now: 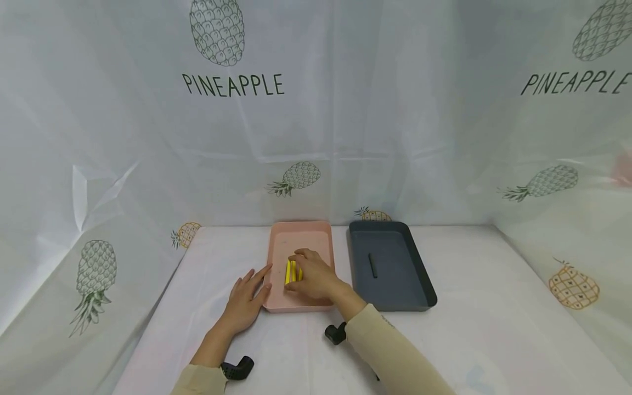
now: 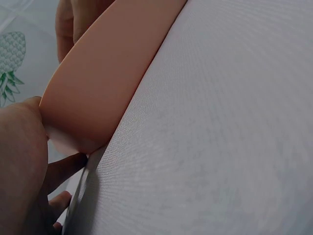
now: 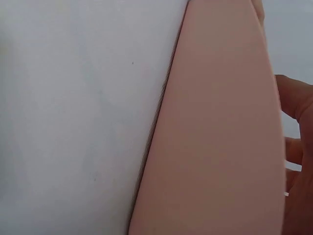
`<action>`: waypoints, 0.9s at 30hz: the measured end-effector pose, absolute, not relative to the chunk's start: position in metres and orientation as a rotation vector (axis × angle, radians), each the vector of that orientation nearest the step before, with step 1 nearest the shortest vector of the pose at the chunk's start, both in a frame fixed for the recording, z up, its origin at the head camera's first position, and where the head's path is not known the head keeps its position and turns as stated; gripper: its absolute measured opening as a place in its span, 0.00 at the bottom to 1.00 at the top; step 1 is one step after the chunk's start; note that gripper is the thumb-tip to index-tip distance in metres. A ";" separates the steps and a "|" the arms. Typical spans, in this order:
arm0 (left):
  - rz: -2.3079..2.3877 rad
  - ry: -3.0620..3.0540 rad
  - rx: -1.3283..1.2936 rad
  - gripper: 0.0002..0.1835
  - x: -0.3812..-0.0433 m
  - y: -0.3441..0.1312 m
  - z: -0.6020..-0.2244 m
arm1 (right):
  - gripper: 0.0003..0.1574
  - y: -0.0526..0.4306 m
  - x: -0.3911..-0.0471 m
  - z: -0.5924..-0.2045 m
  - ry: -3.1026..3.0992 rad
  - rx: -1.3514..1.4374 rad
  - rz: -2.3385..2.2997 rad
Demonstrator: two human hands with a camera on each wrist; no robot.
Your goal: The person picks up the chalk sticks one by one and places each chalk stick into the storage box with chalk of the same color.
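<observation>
A pink tray [image 1: 302, 233] lies on the white-covered table in front of me. Inside it, the thumb and fingers of my right hand [image 1: 317, 278] grip a small yellow block with a paler stripe [image 1: 291, 271], partly hidden by the hand. My left hand [image 1: 244, 305] is at the tray's left side, its fingers spread and the thumb and a fingertip at the rim. The left wrist view has this hand [image 2: 22, 161] at the corner of the tray wall [image 2: 102, 73]. In the right wrist view the tray wall [image 3: 215, 117] hides the block and part of my right hand [image 3: 302, 110].
Just right of the pink tray stands a dark grey tray [image 1: 395, 291] with a thin dark stick [image 1: 372, 265] lying in it. White sheeting printed with pineapples [image 1: 301, 175] hangs behind the table and along both sides. Black wrist-worn devices [image 1: 238, 368] stick out beside both forearms.
</observation>
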State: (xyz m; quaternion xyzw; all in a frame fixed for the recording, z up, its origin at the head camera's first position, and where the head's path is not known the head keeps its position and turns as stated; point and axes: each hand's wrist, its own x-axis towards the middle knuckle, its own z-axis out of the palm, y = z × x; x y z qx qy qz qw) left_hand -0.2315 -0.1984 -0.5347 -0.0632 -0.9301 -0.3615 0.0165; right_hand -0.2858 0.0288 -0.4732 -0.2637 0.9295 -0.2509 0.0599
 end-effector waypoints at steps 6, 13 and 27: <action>-1.125 -2.901 -0.179 0.29 -0.230 -0.198 -0.534 | 0.45 0.025 -0.289 -0.474 2.822 -0.796 -0.760; -1.136 -2.887 -0.190 0.29 -0.232 -0.199 -0.535 | 0.44 0.020 -0.296 -0.479 2.846 -0.783 -0.692; -1.136 -2.899 -0.179 0.29 -0.231 -0.199 -0.535 | 0.44 0.013 -0.307 -0.492 2.845 -0.767 -0.664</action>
